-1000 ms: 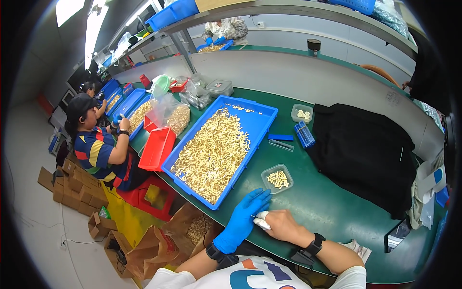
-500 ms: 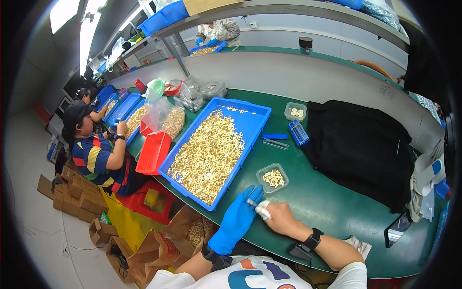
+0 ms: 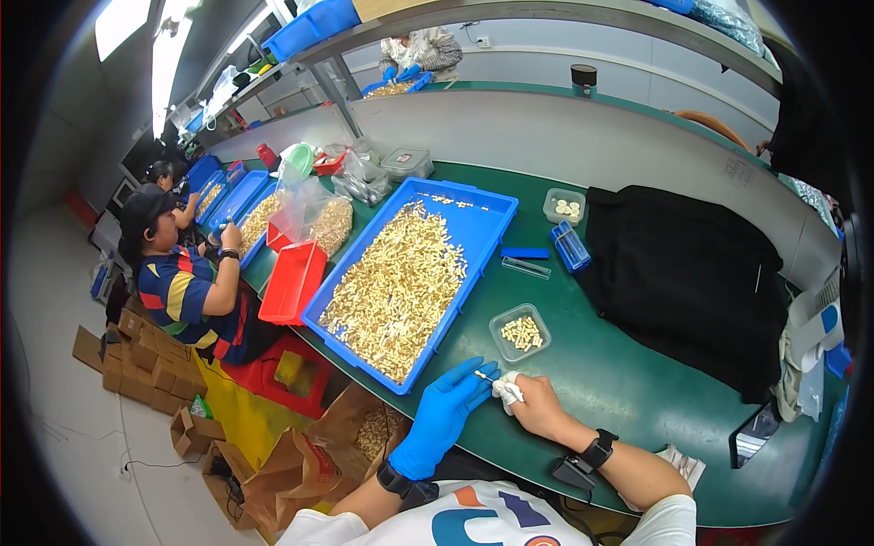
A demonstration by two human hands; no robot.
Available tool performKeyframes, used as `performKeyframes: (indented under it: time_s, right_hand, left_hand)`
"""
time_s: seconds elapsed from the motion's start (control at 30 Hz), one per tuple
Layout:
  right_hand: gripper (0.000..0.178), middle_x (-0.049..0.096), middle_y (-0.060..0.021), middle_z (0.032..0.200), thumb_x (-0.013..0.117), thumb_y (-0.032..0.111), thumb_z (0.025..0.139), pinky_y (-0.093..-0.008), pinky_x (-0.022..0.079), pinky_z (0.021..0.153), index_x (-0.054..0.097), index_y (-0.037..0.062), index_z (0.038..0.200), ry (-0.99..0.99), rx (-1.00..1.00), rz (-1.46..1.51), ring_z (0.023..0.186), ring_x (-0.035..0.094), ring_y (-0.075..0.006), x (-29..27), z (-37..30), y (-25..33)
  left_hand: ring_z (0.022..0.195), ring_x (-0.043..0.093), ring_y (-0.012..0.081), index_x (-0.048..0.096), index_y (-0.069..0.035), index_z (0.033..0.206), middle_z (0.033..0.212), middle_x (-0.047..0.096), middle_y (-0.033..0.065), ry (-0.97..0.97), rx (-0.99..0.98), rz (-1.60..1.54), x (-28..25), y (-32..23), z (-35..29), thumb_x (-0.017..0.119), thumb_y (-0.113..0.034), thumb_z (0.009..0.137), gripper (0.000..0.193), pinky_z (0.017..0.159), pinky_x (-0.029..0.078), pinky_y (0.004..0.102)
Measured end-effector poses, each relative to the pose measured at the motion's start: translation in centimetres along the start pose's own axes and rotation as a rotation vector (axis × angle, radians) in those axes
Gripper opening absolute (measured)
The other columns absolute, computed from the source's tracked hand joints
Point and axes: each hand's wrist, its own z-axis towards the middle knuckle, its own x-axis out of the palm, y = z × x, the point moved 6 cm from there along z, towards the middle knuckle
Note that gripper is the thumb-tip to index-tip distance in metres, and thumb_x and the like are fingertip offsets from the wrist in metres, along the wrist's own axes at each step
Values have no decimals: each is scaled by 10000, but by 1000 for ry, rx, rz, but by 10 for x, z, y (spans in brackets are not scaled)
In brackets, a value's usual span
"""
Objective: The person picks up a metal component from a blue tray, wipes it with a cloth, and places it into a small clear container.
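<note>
My left hand (image 3: 440,419), in a blue glove, is closed with thumb and fingers pinching a small brass-coloured cylindrical piece (image 3: 482,375). Close against its fingertips is my right hand (image 3: 539,407), bare apart from white wrapping (image 3: 506,390) about the fingertips. Its fingers are closed, and what they hold is too small to make out. Just beyond the hands stands a clear square tub (image 3: 544,340) with several brass-coloured pieces in it. Left of it lies a large blue tray (image 3: 487,214) holding a heap of similar pieces (image 3: 396,291).
A red bin (image 3: 296,284) stands against the tray's left side. Behind the tub lie a blue strip (image 3: 525,253), a clear narrow case (image 3: 526,267) and a blue-and-clear box (image 3: 570,246). Black cloth (image 3: 683,282) covers the right side; a phone (image 3: 756,435) lies nearby. A co-worker (image 3: 187,282) sits at left.
My left fingers have curled from a flatter, stretched palm into a pinch on the brass-coloured piece. My right hand has shifted slightly right, staying close to the left fingertips.
</note>
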Motion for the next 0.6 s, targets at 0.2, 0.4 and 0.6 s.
performKeyframes:
  time_s: [0.2,0.4,0.6]
  right_hand:
    - [143,612,-141,695,618,142,798,-321,452,516,616,15,866,-115,-108,-58,562,586,-261,-5,-3,17]
    - [169,611,-106,678,633,160,799,-298,445,519,620,24,898,-23,152,164,546,578,-194,0,-2,-1]
    - [158,604,-37,687,643,134,803,-236,421,538,609,13,899,-78,113,181,598,526,-70,0,-1,1]
  left_hand:
    - [956,596,242,551,22,1020,1033,598,155,-121,52,88,-16,4,0,547,-70,859,186,855,485,351]
    - [824,596,177,574,-16,957,916,607,100,-198,37,159,-24,10,4,565,-84,851,126,752,492,303]
    - [700,556,135,586,-36,917,787,581,51,-223,17,152,-28,13,5,587,-105,842,102,664,457,251]
